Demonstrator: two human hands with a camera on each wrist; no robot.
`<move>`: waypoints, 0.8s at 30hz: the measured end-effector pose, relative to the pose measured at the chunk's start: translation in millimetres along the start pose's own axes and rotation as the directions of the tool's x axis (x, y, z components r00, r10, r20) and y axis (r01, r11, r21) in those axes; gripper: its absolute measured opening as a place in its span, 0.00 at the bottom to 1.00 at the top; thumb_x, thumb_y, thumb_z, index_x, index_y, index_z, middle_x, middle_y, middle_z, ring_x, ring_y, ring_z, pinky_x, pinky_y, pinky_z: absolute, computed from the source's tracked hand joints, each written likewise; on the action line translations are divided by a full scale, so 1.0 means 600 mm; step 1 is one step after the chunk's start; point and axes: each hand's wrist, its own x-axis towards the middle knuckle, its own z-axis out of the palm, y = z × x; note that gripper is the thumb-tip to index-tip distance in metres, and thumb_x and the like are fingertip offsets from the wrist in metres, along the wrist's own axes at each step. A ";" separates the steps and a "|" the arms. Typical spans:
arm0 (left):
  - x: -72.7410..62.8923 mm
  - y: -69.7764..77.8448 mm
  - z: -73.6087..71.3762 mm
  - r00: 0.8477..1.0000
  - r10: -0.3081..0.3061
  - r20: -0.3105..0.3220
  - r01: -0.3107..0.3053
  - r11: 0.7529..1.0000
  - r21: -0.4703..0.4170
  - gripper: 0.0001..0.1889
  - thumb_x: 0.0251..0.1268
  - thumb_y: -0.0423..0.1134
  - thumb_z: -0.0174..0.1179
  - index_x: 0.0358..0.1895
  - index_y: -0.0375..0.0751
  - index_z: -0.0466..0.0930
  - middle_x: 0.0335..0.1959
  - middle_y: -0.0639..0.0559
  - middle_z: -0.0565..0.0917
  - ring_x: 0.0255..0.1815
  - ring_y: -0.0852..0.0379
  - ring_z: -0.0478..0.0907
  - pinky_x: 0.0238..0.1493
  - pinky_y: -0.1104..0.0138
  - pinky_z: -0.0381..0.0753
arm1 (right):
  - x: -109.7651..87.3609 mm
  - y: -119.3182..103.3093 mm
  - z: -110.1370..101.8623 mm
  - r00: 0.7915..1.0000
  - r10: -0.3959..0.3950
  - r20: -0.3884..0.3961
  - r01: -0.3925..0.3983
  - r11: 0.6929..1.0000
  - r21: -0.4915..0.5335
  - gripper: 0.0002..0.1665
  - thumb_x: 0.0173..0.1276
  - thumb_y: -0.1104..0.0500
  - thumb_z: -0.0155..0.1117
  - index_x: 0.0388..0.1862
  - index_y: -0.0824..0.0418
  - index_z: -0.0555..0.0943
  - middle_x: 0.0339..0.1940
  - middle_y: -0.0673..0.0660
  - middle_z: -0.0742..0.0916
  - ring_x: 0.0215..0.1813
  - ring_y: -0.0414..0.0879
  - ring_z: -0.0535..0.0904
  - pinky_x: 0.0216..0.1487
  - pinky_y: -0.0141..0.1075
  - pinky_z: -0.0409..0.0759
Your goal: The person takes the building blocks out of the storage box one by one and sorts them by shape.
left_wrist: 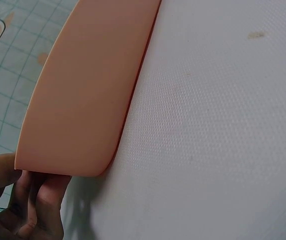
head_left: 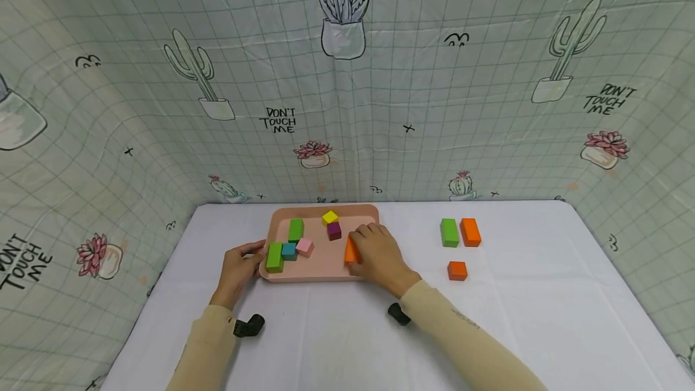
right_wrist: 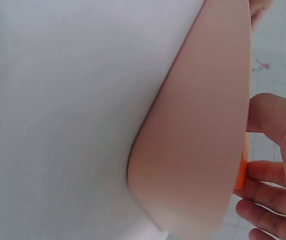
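A shallow pink tray [head_left: 320, 278] stands on the white table with wooden-looking blocks in it. My right hand [head_left: 380, 256] grips an orange block [head_left: 352, 251] at the tray's right end; the fingers cover much of the block. At the left end, my left hand [head_left: 239, 270] holds the tray's rim, its fingertips against the side wall [left_wrist: 77, 100] in the left wrist view. Inside lie two green blocks [head_left: 275, 257], a teal cube [head_left: 289, 251], a pink cube [head_left: 305, 247], a purple cube [head_left: 333, 231] and a yellow cube [head_left: 330, 218].
Right of the tray, a green block [head_left: 449, 232] and an orange block [head_left: 470, 232] lie side by side, with an orange cube [head_left: 457, 271] nearer me. A patterned cloth [head_left: 380, 89] rises behind the table. Dark wrist-camera parts [head_left: 250, 325] show near both sleeves.
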 end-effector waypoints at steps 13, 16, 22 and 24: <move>0.000 -0.001 -0.001 1.000 0.000 0.012 0.000 1.000 -0.008 0.18 0.79 0.31 0.60 0.66 0.27 0.80 0.53 0.36 0.81 0.32 0.64 0.76 0.29 0.74 0.79 | -0.028 0.049 -0.032 0.995 0.056 -0.085 -0.054 0.998 0.024 0.35 0.59 0.50 0.83 0.61 0.66 0.85 0.57 0.60 0.87 0.63 0.58 0.79 0.74 0.51 0.72; 0.001 0.000 -0.003 1.000 -0.003 0.018 0.003 1.000 -0.014 0.18 0.79 0.30 0.60 0.66 0.26 0.80 0.53 0.36 0.81 0.33 0.64 0.76 0.29 0.74 0.79 | -0.034 0.060 -0.039 0.993 0.073 -0.096 -0.071 0.997 0.023 0.36 0.58 0.50 0.84 0.62 0.66 0.85 0.57 0.60 0.87 0.63 0.58 0.79 0.74 0.51 0.72; 0.000 0.005 -0.007 0.999 0.003 0.039 -0.002 1.000 -0.019 0.18 0.78 0.29 0.60 0.66 0.25 0.80 0.53 0.36 0.82 0.34 0.63 0.76 0.29 0.74 0.79 | -0.046 0.084 -0.056 0.981 0.055 -0.185 -0.051 0.998 0.030 0.36 0.56 0.53 0.85 0.61 0.68 0.85 0.55 0.61 0.88 0.61 0.59 0.80 0.71 0.53 0.74; 0.001 0.006 -0.008 0.999 0.000 0.048 0.001 1.000 -0.020 0.19 0.79 0.29 0.60 0.66 0.25 0.79 0.54 0.36 0.81 0.35 0.63 0.76 0.30 0.74 0.80 | -0.051 0.093 -0.060 0.974 0.043 -0.224 -0.038 0.999 0.025 0.36 0.55 0.54 0.85 0.60 0.68 0.85 0.54 0.62 0.88 0.60 0.60 0.80 0.70 0.54 0.75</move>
